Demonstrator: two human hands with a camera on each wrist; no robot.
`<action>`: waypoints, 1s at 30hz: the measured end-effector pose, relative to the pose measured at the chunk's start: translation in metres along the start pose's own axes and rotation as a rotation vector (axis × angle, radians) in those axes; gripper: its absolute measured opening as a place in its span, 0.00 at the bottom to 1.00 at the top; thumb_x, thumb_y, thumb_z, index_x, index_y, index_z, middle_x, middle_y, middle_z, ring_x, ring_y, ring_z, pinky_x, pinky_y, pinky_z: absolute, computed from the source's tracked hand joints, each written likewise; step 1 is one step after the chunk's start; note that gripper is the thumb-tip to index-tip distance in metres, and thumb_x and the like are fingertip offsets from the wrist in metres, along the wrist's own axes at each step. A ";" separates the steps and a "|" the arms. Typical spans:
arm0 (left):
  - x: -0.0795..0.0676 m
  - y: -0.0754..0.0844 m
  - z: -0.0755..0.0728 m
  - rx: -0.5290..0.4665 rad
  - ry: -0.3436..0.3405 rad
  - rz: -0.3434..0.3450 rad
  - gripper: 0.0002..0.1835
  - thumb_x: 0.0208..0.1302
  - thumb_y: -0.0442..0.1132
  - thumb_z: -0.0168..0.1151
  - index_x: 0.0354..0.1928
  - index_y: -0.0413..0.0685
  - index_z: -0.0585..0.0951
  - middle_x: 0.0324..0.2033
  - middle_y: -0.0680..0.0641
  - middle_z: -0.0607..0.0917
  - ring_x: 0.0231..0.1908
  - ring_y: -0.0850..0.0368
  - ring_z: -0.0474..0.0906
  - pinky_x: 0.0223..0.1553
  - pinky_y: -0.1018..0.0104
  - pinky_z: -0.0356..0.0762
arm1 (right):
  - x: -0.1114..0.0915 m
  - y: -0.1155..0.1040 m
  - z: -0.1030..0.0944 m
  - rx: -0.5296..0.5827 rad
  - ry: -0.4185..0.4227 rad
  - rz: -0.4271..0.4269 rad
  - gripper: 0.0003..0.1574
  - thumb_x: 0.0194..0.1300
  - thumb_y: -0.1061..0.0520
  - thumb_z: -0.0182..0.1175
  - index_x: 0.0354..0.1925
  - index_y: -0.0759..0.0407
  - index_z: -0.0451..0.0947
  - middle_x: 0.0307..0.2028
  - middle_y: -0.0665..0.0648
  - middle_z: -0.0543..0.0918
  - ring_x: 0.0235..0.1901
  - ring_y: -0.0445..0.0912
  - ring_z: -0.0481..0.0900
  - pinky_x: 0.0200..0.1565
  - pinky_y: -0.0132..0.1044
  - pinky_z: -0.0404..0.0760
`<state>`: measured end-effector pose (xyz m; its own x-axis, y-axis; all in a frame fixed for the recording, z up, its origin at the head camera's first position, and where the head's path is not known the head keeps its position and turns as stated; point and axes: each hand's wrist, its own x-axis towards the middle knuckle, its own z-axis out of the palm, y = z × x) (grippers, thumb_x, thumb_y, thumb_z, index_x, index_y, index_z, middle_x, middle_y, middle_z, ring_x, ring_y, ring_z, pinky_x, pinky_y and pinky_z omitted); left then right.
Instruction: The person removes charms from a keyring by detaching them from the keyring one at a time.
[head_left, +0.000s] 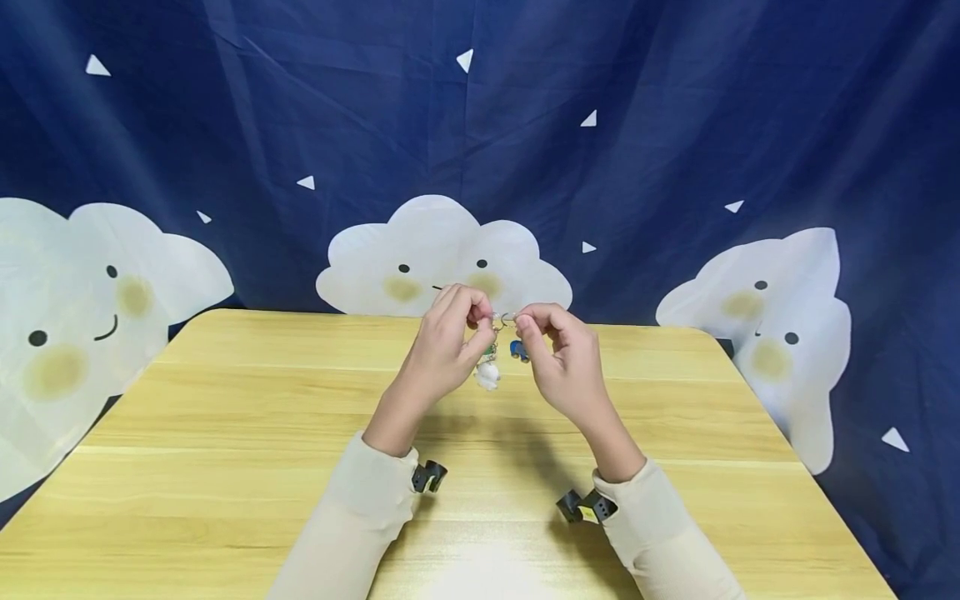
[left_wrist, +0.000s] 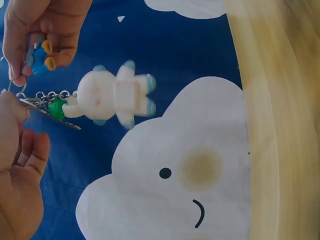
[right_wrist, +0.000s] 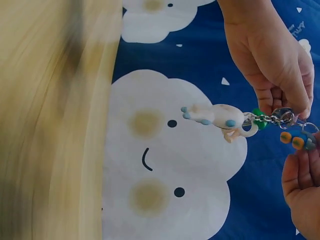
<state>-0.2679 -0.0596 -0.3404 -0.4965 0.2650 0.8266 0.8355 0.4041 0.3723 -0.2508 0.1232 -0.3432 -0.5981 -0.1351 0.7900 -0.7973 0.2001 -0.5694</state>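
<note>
My left hand (head_left: 448,342) and right hand (head_left: 566,358) are raised above the table, fingertips close together. Between them a thin metal key ring (head_left: 507,319) is pinched on its left side by the left hand and on its right side by the right. Under the left fingers a white doll charm (left_wrist: 112,95) with pale blue feet dangles from a short chain (left_wrist: 52,95). Beside that chain are a green charm (left_wrist: 57,108) and a thin flat metal piece (left_wrist: 70,124). A small blue charm (left_wrist: 41,61) with orange parts hangs by the right fingers, which partly hide it.
A light wooden table (head_left: 262,500) lies below the hands. Behind it hangs a dark blue curtain (head_left: 525,150) printed with white clouds and triangles. Black wrist cameras sit at the left sleeve (head_left: 352,508) and right sleeve (head_left: 667,533).
</note>
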 end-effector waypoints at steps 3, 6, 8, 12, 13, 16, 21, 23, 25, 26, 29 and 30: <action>0.000 0.001 -0.001 0.006 -0.005 0.016 0.05 0.62 0.26 0.54 0.37 0.40 0.74 0.33 0.45 0.77 0.37 0.53 0.72 0.41 0.67 0.77 | 0.001 -0.001 -0.001 -0.013 0.000 0.018 0.04 0.72 0.69 0.59 0.38 0.70 0.81 0.31 0.60 0.83 0.28 0.43 0.76 0.35 0.31 0.79; 0.000 0.001 -0.001 0.013 -0.009 0.032 0.04 0.62 0.26 0.54 0.37 0.40 0.74 0.33 0.45 0.78 0.38 0.53 0.72 0.42 0.67 0.77 | 0.001 -0.002 -0.002 -0.021 0.000 0.042 0.05 0.72 0.68 0.60 0.38 0.69 0.82 0.30 0.59 0.83 0.28 0.42 0.76 0.34 0.31 0.79; 0.000 0.001 -0.002 0.020 -0.010 0.047 0.04 0.63 0.26 0.54 0.37 0.40 0.75 0.33 0.45 0.79 0.38 0.52 0.72 0.43 0.66 0.77 | 0.001 -0.003 -0.003 -0.019 0.001 0.057 0.05 0.72 0.68 0.60 0.38 0.69 0.82 0.30 0.59 0.83 0.28 0.42 0.75 0.34 0.30 0.78; 0.001 0.001 -0.003 0.039 -0.009 0.091 0.04 0.65 0.26 0.55 0.37 0.39 0.77 0.33 0.44 0.80 0.38 0.51 0.74 0.42 0.64 0.76 | 0.003 -0.004 -0.005 -0.021 -0.007 0.079 0.05 0.71 0.68 0.61 0.37 0.69 0.82 0.28 0.59 0.82 0.28 0.42 0.75 0.33 0.29 0.77; 0.001 0.001 -0.003 0.042 -0.010 0.100 0.04 0.65 0.26 0.56 0.37 0.39 0.78 0.33 0.45 0.80 0.38 0.51 0.74 0.42 0.64 0.76 | 0.003 -0.004 -0.005 -0.021 -0.012 0.083 0.05 0.71 0.68 0.61 0.37 0.69 0.82 0.28 0.59 0.81 0.28 0.42 0.75 0.33 0.29 0.77; 0.002 0.001 -0.005 0.041 -0.017 0.124 0.04 0.65 0.25 0.57 0.37 0.39 0.79 0.33 0.45 0.82 0.37 0.52 0.77 0.42 0.64 0.76 | 0.004 -0.004 -0.007 -0.022 -0.030 0.093 0.06 0.72 0.66 0.61 0.37 0.69 0.82 0.27 0.58 0.81 0.27 0.43 0.75 0.31 0.29 0.76; 0.003 0.002 -0.005 0.020 -0.041 0.163 0.05 0.65 0.25 0.61 0.36 0.41 0.81 0.34 0.47 0.85 0.38 0.53 0.78 0.44 0.63 0.76 | 0.004 -0.004 -0.009 -0.029 -0.046 0.120 0.06 0.72 0.65 0.62 0.36 0.67 0.82 0.26 0.57 0.80 0.23 0.43 0.73 0.27 0.28 0.74; 0.003 0.003 -0.005 0.011 -0.051 0.178 0.05 0.64 0.25 0.61 0.36 0.41 0.81 0.34 0.48 0.85 0.38 0.53 0.78 0.44 0.64 0.76 | 0.003 -0.003 -0.010 -0.039 -0.053 0.133 0.06 0.72 0.65 0.61 0.36 0.66 0.83 0.26 0.56 0.80 0.21 0.43 0.72 0.25 0.28 0.73; 0.003 0.004 -0.004 0.004 -0.062 0.183 0.05 0.64 0.25 0.61 0.36 0.41 0.81 0.35 0.48 0.85 0.38 0.54 0.77 0.43 0.66 0.76 | 0.003 -0.003 -0.010 -0.052 -0.062 0.148 0.07 0.73 0.64 0.61 0.35 0.65 0.83 0.25 0.55 0.79 0.20 0.42 0.71 0.23 0.29 0.71; 0.003 0.004 -0.003 0.002 -0.067 0.184 0.05 0.64 0.25 0.61 0.36 0.41 0.82 0.35 0.48 0.86 0.38 0.54 0.77 0.43 0.66 0.76 | 0.003 -0.002 -0.011 -0.055 -0.067 0.156 0.07 0.73 0.63 0.61 0.35 0.64 0.83 0.24 0.55 0.79 0.19 0.42 0.70 0.23 0.29 0.71; 0.003 0.005 -0.002 -0.002 -0.070 0.175 0.05 0.64 0.25 0.62 0.37 0.41 0.82 0.36 0.47 0.86 0.38 0.54 0.78 0.43 0.66 0.77 | 0.003 -0.002 -0.012 -0.044 -0.080 0.190 0.08 0.73 0.63 0.61 0.35 0.65 0.83 0.23 0.56 0.78 0.19 0.42 0.69 0.22 0.30 0.70; 0.003 0.005 -0.002 -0.004 -0.070 0.168 0.05 0.64 0.25 0.63 0.37 0.41 0.82 0.36 0.47 0.86 0.38 0.54 0.78 0.43 0.66 0.77 | 0.003 -0.002 -0.013 -0.033 -0.082 0.205 0.08 0.73 0.63 0.61 0.36 0.65 0.83 0.23 0.56 0.78 0.19 0.42 0.69 0.22 0.30 0.70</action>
<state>-0.2643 -0.0584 -0.3353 -0.3652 0.3885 0.8460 0.9088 0.3457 0.2336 -0.2501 0.1351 -0.3372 -0.7529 -0.1669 0.6366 -0.6562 0.2635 -0.7071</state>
